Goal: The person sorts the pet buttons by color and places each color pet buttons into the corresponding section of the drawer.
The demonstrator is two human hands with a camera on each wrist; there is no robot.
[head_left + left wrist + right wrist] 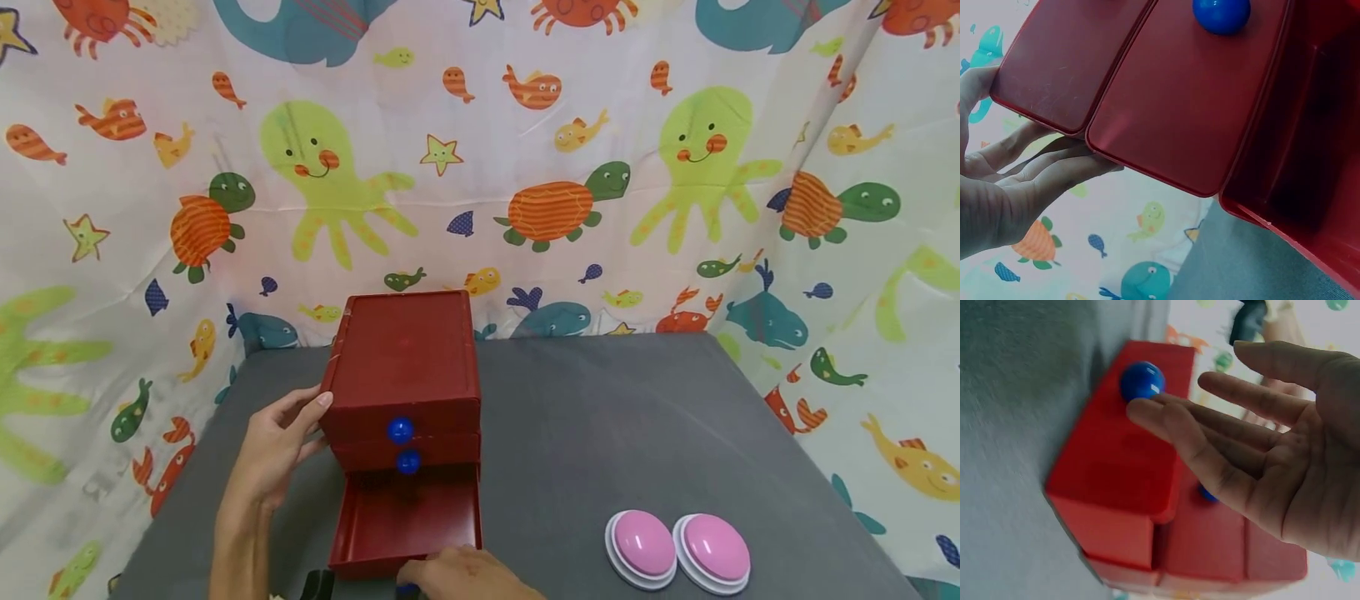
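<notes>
A red cabinet of three drawers stands on the grey table, its bottom drawer pulled out and the upper two closed. Blue round knobs sit on the drawer fronts, such as the top one. My left hand rests against the cabinet's left side, thumb at the top front corner and nearly straight fingers along the side. At the front of the pulled-out drawer is my right hand. In the right wrist view its fingers are extended and loose, fingertips right by the bottom drawer's blue knob.
Two pink push buttons with white bases, a left one and a right one, sit side by side at the table's front right. A curtain printed with sea animals surrounds the grey table at the back and sides.
</notes>
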